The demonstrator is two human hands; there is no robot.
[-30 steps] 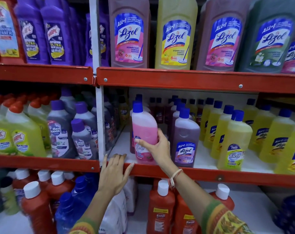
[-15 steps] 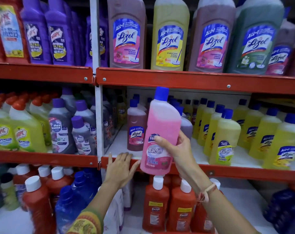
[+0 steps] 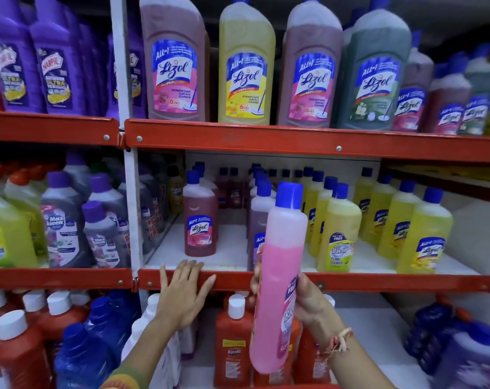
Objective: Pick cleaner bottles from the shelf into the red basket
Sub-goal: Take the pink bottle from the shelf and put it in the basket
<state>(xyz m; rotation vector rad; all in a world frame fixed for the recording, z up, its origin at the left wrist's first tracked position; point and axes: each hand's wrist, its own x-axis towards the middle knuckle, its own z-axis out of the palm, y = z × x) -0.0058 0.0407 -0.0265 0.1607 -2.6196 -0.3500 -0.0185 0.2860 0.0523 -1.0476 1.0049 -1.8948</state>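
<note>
My right hand (image 3: pixel 312 300) grips a pink cleaner bottle (image 3: pixel 277 279) with a blue cap, held upright and slightly tilted in front of the middle shelf's red edge (image 3: pixel 378 283). My left hand (image 3: pixel 182 293) rests flat with spread fingers on that same red edge, left of the bottle. A thin strip of the red basket (image 3: pixel 294 386) shows at the bottom edge, below the bottle.
The middle shelf holds a maroon Lizol bottle (image 3: pixel 200 220) and yellow cleaner bottles (image 3: pixel 339 231). Large Lizol bottles (image 3: pixel 245 66) stand on the top shelf. Orange Bactin bottles (image 3: pixel 232 341) and blue bottles (image 3: pixel 84 352) fill the bottom shelf. A white upright (image 3: pixel 131 209) divides the shelves.
My right hand has lifted the pink bottle off the middle shelf and drawn it toward me and downward. My left hand has stayed on the shelf edge.
</note>
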